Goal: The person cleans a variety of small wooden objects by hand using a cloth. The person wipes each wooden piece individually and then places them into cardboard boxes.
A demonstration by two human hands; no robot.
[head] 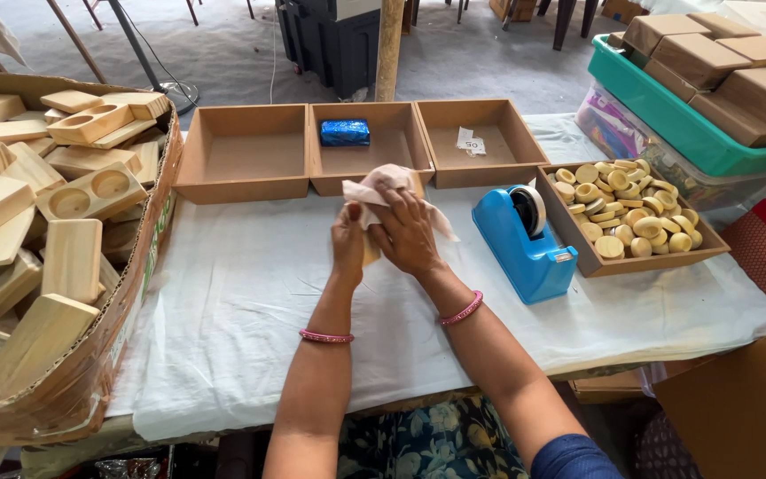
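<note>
While held: I see left hand [347, 239] and right hand [408, 232] both closed around a wooden block [371, 248] wrapped in pink cloth [383, 184], above desk [250, 310] centre.
Handling: I judge the block light, stiff, smooth; grip its long sides.

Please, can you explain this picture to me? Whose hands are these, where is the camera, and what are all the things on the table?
The camera sits on a person's head, looking down. The left hand and right hand hold a small wooden piece wrapped in a pinkish cloth. On the white-covered table lie three brown trays, one holding a blue packet, a blue tape dispenser, and a tray of round wooden discs. At left, a cardboard box holds wooden blocks.
</note>
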